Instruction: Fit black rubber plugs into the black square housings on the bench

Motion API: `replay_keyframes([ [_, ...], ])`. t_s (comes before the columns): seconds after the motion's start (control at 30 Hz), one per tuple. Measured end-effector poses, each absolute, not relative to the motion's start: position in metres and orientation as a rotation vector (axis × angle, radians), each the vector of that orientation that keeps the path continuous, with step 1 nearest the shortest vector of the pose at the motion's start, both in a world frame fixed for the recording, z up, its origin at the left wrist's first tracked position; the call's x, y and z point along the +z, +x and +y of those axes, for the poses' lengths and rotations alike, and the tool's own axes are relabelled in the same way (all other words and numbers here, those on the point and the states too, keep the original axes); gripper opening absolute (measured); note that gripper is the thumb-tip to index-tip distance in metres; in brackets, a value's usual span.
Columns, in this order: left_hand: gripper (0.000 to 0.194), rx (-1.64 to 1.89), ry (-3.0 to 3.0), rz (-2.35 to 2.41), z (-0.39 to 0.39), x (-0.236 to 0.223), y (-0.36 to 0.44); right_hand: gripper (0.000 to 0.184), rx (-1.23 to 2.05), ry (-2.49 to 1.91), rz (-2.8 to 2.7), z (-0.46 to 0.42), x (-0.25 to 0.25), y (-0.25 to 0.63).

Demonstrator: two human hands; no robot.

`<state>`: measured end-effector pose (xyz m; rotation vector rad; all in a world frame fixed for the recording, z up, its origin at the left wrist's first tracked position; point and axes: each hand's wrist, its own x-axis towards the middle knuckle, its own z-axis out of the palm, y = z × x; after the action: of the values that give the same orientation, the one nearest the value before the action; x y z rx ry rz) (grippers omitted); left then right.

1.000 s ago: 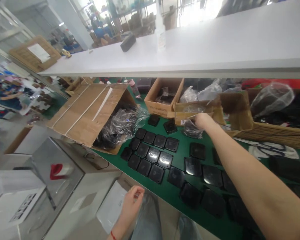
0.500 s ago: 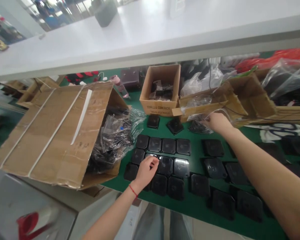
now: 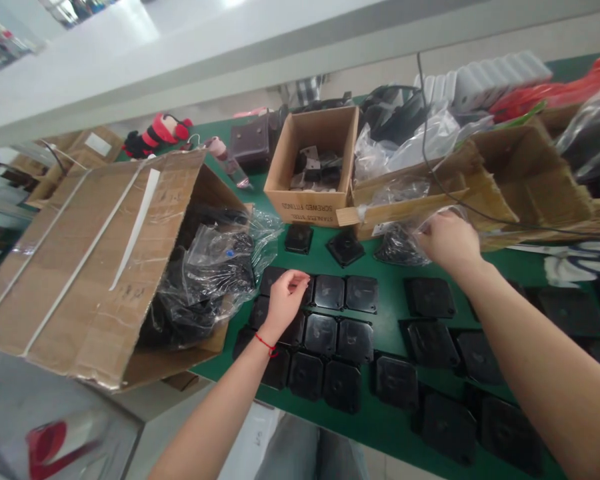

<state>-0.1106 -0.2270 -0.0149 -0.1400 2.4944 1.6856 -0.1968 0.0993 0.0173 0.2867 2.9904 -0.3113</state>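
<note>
My left hand (image 3: 287, 299), a red string on its wrist, is over the rows of square black plastic covers (image 3: 329, 292). Its fingers are pinched together; whatever they may hold is too small to make out. Over at the bag, my right hand (image 3: 450, 241) has its fingers closed on the edge of a clear plastic bag (image 3: 403, 245) with small dark pieces inside. This bag lies on the green table (image 3: 387, 293) against a torn cardboard box (image 3: 480, 183). Two more black covers, one of them the turned cover (image 3: 345, 248), lie left of the bag.
A large carton (image 3: 95, 260) on its side spills bagged black parts (image 3: 215, 260) at the left. Behind the covers stands an open box (image 3: 310, 205) of metal fittings. A cable (image 3: 425, 133) hangs before the torn box, and a white shelf (image 3: 280, 60) crosses above.
My left hand has moved from the middle row of covers to the back row. My right hand stays at the plastic bag. The camera view has shifted, showing more behind the boxes.
</note>
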Motion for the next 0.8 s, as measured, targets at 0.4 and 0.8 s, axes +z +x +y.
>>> replay_keyframes([
  [0.4, 0.033, 1.922, -0.386, 1.676, -0.169, 0.018, -0.037, 0.024, -1.899, 0.786, 2.54, 0.033, 0.036, -0.016],
  [0.8, 0.043, 1.687, -0.543, 1.356, -0.16, -0.001, 0.006, 0.003, -1.839, 0.586, 2.437, -0.02, 0.007, 0.073],
])
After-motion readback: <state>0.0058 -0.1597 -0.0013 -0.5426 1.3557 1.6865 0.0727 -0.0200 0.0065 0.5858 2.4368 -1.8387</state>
